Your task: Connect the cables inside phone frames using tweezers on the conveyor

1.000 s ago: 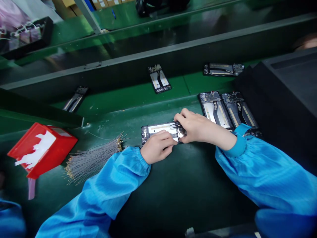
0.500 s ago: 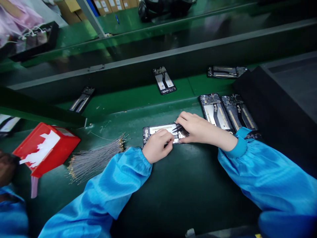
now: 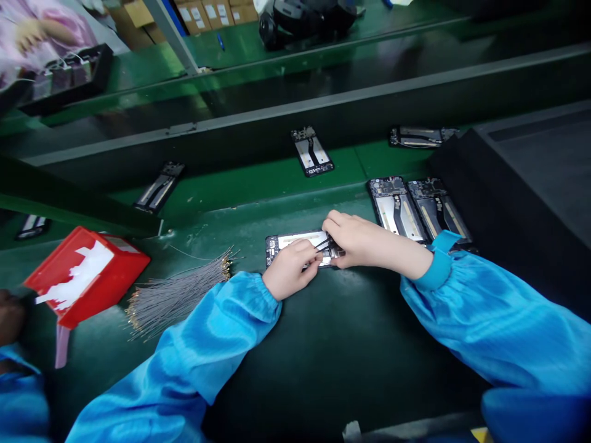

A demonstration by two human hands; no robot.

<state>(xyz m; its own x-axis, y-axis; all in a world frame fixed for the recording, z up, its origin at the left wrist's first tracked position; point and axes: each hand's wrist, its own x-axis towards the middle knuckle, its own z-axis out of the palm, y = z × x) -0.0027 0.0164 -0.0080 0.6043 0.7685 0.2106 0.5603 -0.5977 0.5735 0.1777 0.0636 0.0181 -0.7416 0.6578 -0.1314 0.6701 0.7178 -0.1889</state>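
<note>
Both hands, left hand (image 3: 292, 271) and right hand (image 3: 357, 239), press the open, backless phone frame (image 3: 289, 241).

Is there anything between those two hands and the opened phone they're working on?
Nothing visible. The left hand rests right on the phone, and the right hand touches it with black tweezers.
</note>
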